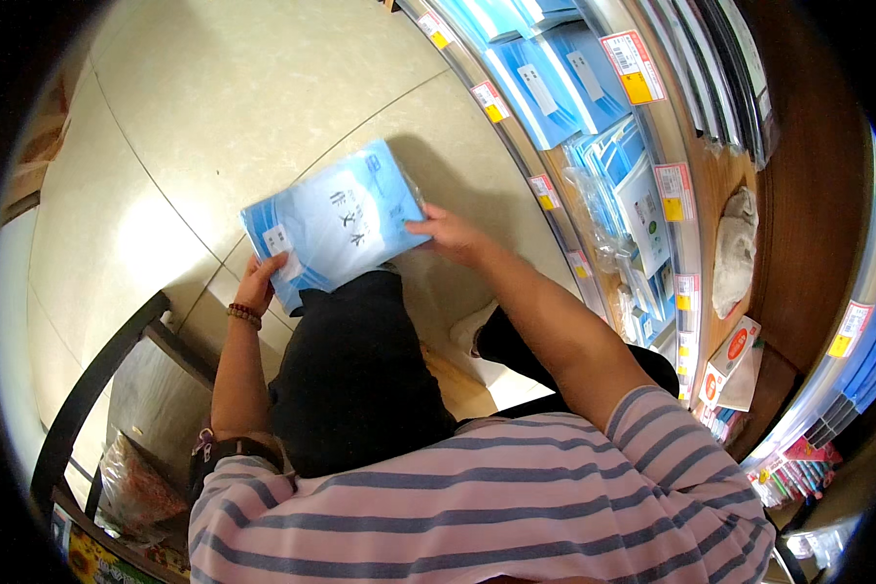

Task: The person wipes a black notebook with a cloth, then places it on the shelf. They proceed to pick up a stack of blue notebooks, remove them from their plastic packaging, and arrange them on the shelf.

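A blue and white exercise book [336, 212], or a wrapped pack of them, bears printed writing and a small white label. Its cover looks glossy, as if under clear plastic. My left hand [261, 277] grips its lower left corner, thumb on top by the label. At the right edge my right hand [449, 232] holds it, thumb over the cover. The book is tilted above my left knee, whose black trouser leg [358, 365] shows below it. Fingers under the book are hidden.
Shelves to my right carry stacks of blue exercise books [555, 87] and price tags [634, 67]. A grey cloth [736, 252] and a white and red box [730, 361] lie on a wooden shelf. At the left stands a dark frame [80, 379] beside a plastic bag [139, 485]. Pale floor tiles [263, 87] spread ahead.
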